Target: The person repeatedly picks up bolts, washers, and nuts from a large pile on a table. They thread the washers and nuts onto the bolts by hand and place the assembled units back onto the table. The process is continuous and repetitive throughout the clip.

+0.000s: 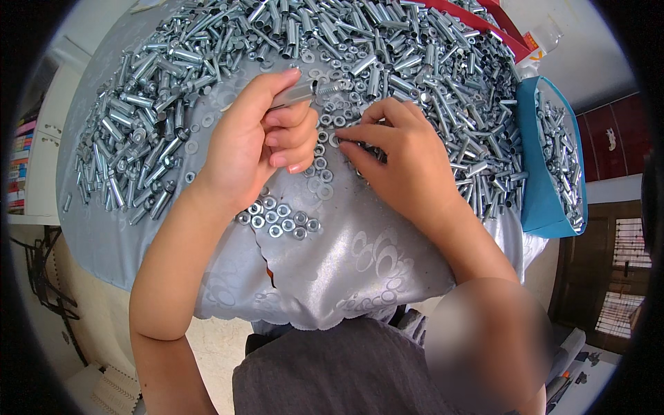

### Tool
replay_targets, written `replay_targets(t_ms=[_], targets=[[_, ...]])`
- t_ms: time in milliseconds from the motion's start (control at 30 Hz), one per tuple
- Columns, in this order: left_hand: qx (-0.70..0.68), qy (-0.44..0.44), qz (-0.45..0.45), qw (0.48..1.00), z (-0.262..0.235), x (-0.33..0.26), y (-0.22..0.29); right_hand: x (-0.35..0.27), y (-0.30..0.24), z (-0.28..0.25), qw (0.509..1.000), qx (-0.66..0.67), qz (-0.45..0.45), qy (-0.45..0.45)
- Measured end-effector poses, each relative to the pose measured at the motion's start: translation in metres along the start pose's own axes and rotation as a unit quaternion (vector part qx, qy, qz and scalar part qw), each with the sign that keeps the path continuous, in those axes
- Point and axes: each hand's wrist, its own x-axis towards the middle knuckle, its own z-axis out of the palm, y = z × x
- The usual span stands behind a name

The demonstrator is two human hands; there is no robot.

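grey cloth [346, 270], left hand [259, 138] gripping bolt [315, 90]

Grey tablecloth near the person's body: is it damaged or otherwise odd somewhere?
Yes. The grey tablecloth has a small tear at its near edge, just below the cluster of nuts; something orange shows through the gap.

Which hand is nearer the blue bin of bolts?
Right. The right hand rests on the cloth, closer to the blue bin at the table's right edge; the left hand, holding a bolt, is farther left.
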Motion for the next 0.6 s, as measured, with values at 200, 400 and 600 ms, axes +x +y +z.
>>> replay_targets(t_ms=[200, 400, 600], targets=[[0.011, -0.005, -0.008, 1.0, 0.0026, 0.0005, -0.0012, -0.001, -0.004, -0.0003, 0.999, -0.02, 0.025, -0.013], [0.025, 0.0, -0.016, 1.0, 0.0022, 0.0008, -0.0039, -0.001, -0.0018, 0.0016, 0.999, 0.024, 0.028, -0.029], [0.032, 0.005, -0.022, 0.999, 0.0023, 0.0, -0.0042, -0.0042, -0.0039, -0.0068, 0.997, 0.059, 0.015, -0.055]])
